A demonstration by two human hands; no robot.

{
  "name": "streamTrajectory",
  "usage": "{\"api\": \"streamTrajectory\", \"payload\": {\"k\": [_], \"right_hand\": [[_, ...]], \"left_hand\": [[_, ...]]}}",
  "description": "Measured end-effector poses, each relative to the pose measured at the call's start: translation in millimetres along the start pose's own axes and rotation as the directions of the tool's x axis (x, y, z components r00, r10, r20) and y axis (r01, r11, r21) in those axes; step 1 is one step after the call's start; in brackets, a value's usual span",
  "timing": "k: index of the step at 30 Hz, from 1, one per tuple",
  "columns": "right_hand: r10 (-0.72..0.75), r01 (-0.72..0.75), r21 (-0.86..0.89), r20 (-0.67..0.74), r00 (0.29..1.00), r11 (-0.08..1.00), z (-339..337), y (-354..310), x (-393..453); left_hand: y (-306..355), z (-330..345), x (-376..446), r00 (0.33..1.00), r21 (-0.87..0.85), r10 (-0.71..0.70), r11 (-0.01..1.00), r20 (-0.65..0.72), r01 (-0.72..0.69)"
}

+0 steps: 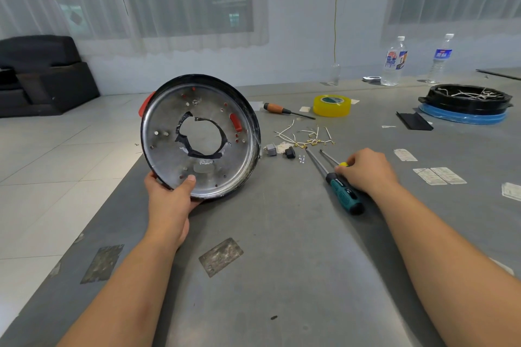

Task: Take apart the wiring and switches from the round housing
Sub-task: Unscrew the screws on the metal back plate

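The round housing (169, 155) is a shallow metal pan with a black rim, red tabs and a torn hole in its middle. My left hand (169, 197) grips its lower rim and holds it tilted upright over the table's left edge. Its inside shows no wires. Loose white wires (306, 136) with brass terminals lie on the table to its right, next to a grey switch (270, 149) and a black switch (289, 153). My right hand (363, 170) is closed on a yellow-handled screwdriver (331, 158) resting on the table.
A teal-handled screwdriver (342, 191) lies beside my right hand. An orange-handled screwdriver (284, 110) and a yellow tape roll (332, 105) sit farther back. A second black housing (465, 100) on a blue ring stands far right, with two water bottles (393, 65) behind.
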State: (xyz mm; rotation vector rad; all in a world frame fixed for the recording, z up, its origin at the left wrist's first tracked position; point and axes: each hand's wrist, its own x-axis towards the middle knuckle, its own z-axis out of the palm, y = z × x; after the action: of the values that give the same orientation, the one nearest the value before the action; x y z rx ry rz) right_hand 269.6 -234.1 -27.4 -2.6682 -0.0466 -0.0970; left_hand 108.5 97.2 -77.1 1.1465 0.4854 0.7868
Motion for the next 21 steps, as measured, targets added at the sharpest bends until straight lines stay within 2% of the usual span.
{"api": "streamTrajectory", "payload": {"k": [8, 11, 13, 15, 17, 19, 21], "right_hand": [[-0.001, 0.002, -0.079, 0.019, 1.000, 0.997, -0.5, -6.1, -9.3], [-0.147, 0.128, -0.110, -0.188, 0.971, 0.986, -5.2, -17.3, -19.4], [-0.238, 0.266, 0.062, -0.288, 0.928, 0.962, -4.9, -31.7, -28.7], [-0.281, 0.354, 0.267, -0.274, 0.920, 0.896, -0.4, -51.4, -41.5], [-0.340, 0.400, 0.372, -0.218, 0.915, 0.838, 7.8, -72.4, -55.4], [-0.325, 0.366, 0.513, -0.172, 0.930, 0.776, 18.8, -90.3, -65.9], [-0.242, 0.245, 0.639, -0.093, 0.966, 0.729, 32.4, -102.9, -71.9]], "left_hand": [[3.1, 2.9, -3.4, 1.000, 0.019, -0.010, 1.000, 0.007, 0.010], [5.6, 4.0, -5.2, 1.000, 0.020, -0.025, 0.999, 0.016, 0.025], [7.1, 4.5, -6.5, 0.999, 0.006, -0.038, 0.999, 0.032, 0.038], [8.8, 4.6, -8.2, 0.998, -0.009, -0.047, 0.999, 0.046, 0.047], [10.1, 4.6, -10.0, 0.997, -0.026, -0.054, 0.998, 0.057, 0.056], [11.0, 4.3, -11.4, 0.995, -0.038, -0.062, 0.997, 0.078, 0.065], [12.4, 3.7, -13.3, 0.991, -0.038, -0.075, 0.996, 0.113, 0.080]]}}
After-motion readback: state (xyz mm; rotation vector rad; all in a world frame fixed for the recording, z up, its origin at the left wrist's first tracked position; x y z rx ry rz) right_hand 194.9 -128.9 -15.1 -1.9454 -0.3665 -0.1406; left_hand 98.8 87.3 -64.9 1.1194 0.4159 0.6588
